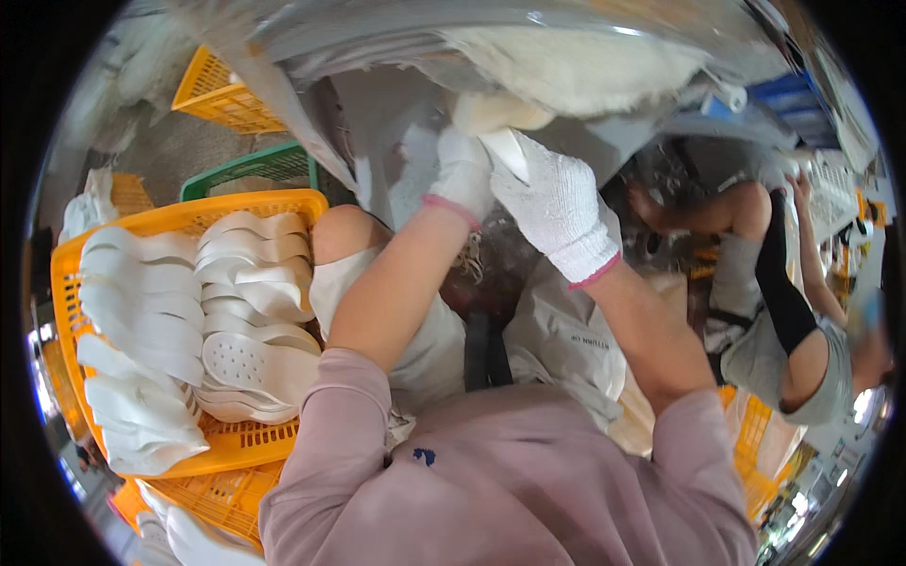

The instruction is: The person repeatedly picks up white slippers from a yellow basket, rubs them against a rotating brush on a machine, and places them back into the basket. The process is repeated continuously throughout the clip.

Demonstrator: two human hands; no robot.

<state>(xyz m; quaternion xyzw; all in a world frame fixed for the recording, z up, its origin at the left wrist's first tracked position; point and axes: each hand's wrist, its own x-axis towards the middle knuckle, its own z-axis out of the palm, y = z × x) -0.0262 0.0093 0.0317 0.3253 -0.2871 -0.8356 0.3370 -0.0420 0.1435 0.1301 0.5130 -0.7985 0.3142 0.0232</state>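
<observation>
Both my hands wear white knit gloves with pink cuffs. Held between them is a white shoe insole (508, 154), its far end up beside a pale fuzzy wheel or pad (585, 71) under a plastic-draped cover. My left hand (462, 174) is closed on the insole's left side; its fingertips are partly hidden. From the right, my right hand (562, 203) grips it with the thumb along the near face. A cream rounded piece (500, 113) shows just beyond the fingers; whether it belongs to the same insole I cannot tell.
At my left, an orange basket (311, 200) holds stacked white insoles (255, 363), with more below it. Behind stand a green crate (250, 174) and a yellow crate (226, 99). Another person (783, 311) sits close on my right. Plastic sheeting (377, 42) hangs over the work spot.
</observation>
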